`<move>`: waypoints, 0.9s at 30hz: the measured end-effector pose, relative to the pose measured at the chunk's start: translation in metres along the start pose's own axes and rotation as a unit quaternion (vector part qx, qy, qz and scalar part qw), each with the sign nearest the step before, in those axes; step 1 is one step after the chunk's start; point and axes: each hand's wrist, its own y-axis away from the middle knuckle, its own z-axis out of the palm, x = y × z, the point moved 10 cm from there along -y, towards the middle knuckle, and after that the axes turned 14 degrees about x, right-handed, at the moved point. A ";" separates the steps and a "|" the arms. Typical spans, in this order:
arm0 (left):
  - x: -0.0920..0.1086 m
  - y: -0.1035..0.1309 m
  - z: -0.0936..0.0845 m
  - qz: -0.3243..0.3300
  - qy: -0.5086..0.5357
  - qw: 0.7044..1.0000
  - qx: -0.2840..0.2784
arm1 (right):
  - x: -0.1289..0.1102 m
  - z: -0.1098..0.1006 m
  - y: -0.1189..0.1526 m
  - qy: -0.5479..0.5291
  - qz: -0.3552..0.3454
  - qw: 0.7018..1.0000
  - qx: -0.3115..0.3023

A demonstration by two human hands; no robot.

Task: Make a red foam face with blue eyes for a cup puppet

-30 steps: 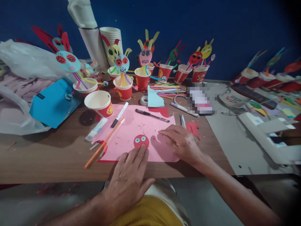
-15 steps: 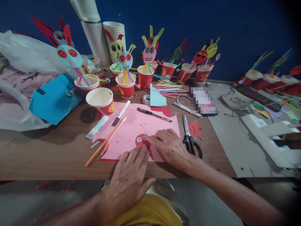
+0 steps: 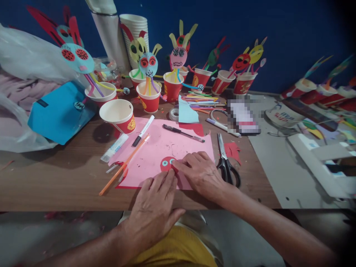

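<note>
A small red paper disc (image 3: 164,165) with two pale eye dots lies on a pink sheet (image 3: 147,159). My left hand (image 3: 155,196) rests flat, palm down, its fingers stretched out and their tips touching the disc's lower edge. From the right, my right hand (image 3: 200,171) reaches over with its index finger pressed on the disc beside the right eye dot, the other fingers loosely bent. That hand covers the disc's right part. Black-handled scissors (image 3: 228,168) lie right of this hand. A black pen (image 3: 183,132), a marker (image 3: 143,130) and an orange stick (image 3: 125,165) lie around the disc.
An open paper cup (image 3: 116,115) stands behind a clear glue tube (image 3: 114,147). Several red cups with paper-faced figures (image 3: 148,98) line the back. At left are a blue paper shape (image 3: 59,115) and plastic bags. A phone (image 3: 244,116) lies right of colored sticks (image 3: 204,101).
The right index finger has shifted slightly, and more of the right eye dot shows. The left hand stays in place. The whole view has shifted a little.
</note>
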 end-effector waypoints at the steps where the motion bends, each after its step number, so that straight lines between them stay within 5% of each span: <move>1: 0.000 0.000 0.000 0.000 0.001 1.000 0.000 | 0.000 0.000 0.000 0.001 0.000 1.000 0.000; 27: -0.003 0.001 -0.001 -0.007 0.028 1.000 0.012 | 0.002 0.000 0.001 -0.024 0.016 1.000 0.003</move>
